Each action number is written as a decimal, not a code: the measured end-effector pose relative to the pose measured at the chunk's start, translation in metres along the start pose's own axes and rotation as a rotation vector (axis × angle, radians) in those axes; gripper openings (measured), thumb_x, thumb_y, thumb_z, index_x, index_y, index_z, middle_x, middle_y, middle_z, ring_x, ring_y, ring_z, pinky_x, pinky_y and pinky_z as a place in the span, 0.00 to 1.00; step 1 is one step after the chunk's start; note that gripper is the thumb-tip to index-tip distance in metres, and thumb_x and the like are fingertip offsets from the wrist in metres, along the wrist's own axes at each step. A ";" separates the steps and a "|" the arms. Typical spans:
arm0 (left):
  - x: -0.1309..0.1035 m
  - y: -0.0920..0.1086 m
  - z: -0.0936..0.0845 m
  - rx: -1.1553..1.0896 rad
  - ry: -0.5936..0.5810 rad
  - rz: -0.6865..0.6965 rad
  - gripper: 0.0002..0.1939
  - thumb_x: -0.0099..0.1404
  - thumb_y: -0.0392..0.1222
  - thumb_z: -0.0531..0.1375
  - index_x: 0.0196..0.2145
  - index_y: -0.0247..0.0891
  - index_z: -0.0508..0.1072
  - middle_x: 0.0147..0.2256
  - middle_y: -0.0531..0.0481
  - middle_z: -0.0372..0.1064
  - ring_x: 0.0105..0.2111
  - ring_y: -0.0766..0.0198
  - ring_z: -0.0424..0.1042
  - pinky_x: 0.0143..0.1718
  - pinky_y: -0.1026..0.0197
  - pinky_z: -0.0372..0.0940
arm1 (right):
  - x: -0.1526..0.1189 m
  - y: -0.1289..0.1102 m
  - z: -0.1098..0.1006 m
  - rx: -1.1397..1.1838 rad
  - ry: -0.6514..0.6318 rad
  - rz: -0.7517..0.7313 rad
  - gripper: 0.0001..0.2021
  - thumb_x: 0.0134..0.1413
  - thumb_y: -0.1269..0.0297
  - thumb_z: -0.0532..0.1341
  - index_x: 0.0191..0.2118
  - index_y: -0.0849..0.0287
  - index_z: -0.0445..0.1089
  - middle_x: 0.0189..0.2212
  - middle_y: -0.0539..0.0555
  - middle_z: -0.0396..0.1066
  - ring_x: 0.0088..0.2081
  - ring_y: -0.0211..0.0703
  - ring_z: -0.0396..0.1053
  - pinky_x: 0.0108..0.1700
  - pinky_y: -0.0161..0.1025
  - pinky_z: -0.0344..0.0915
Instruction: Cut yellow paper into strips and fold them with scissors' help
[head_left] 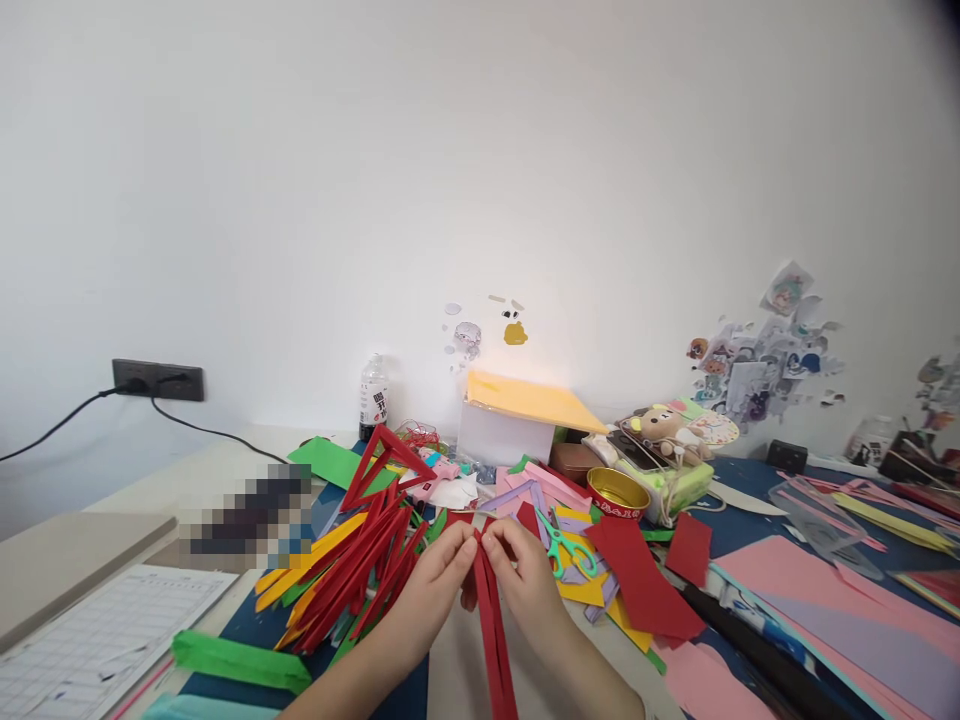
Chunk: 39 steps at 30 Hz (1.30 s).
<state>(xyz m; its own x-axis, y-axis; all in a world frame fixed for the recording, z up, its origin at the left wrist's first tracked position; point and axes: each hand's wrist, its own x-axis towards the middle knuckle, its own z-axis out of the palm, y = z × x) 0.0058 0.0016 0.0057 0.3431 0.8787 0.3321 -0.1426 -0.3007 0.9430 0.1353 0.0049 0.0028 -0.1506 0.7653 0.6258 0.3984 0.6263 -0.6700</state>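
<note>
A long folded strip of red paper (493, 640) hangs down between my two hands at the table's near middle. My left hand (444, 565) pinches its upper end from the left. My right hand (517, 568) pinches the same end from the right, thumbs almost touching. Left of my hands lies a heap of folded red paper strips (352, 570), mixed with yellow and green ones. Just right of my right hand, green-handled scissors (568, 552) rest on paper scraps.
Red paper pieces (641, 575) and a round gold tin (618, 490) lie to the right, beyond them pink sheets (832, 610). A white box (502, 430) and a bottle (374, 397) stand by the wall. A green folded strip (240, 660) and a printed sheet (112, 640) lie left.
</note>
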 end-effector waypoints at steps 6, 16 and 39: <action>-0.003 -0.002 -0.001 0.335 0.041 0.069 0.14 0.64 0.50 0.46 0.25 0.40 0.57 0.17 0.59 0.54 0.18 0.69 0.56 0.22 0.65 0.53 | 0.000 0.002 -0.013 -0.426 0.023 -0.370 0.11 0.59 0.68 0.48 0.33 0.58 0.66 0.27 0.54 0.68 0.30 0.42 0.62 0.31 0.37 0.58; -0.002 0.001 0.000 0.357 0.090 0.046 0.14 0.62 0.48 0.46 0.22 0.40 0.56 0.14 0.61 0.51 0.15 0.70 0.53 0.19 0.66 0.49 | -0.004 -0.003 0.004 -0.331 0.051 -0.120 0.13 0.57 0.67 0.46 0.24 0.58 0.60 0.20 0.50 0.62 0.24 0.38 0.61 0.25 0.34 0.55; 0.001 0.006 -0.002 -0.028 0.015 -0.054 0.18 0.55 0.56 0.54 0.21 0.38 0.58 0.13 0.61 0.54 0.12 0.73 0.53 0.15 0.68 0.48 | -0.003 0.000 -0.012 -0.432 0.000 -0.582 0.12 0.58 0.73 0.48 0.35 0.62 0.68 0.28 0.58 0.70 0.31 0.43 0.67 0.32 0.38 0.67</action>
<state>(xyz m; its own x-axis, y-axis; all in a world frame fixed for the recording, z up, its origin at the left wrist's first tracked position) 0.0032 0.0011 0.0116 0.3367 0.8991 0.2797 -0.1504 -0.2419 0.9586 0.1467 0.0008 0.0059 -0.4466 0.3260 0.8332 0.5756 0.8176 -0.0113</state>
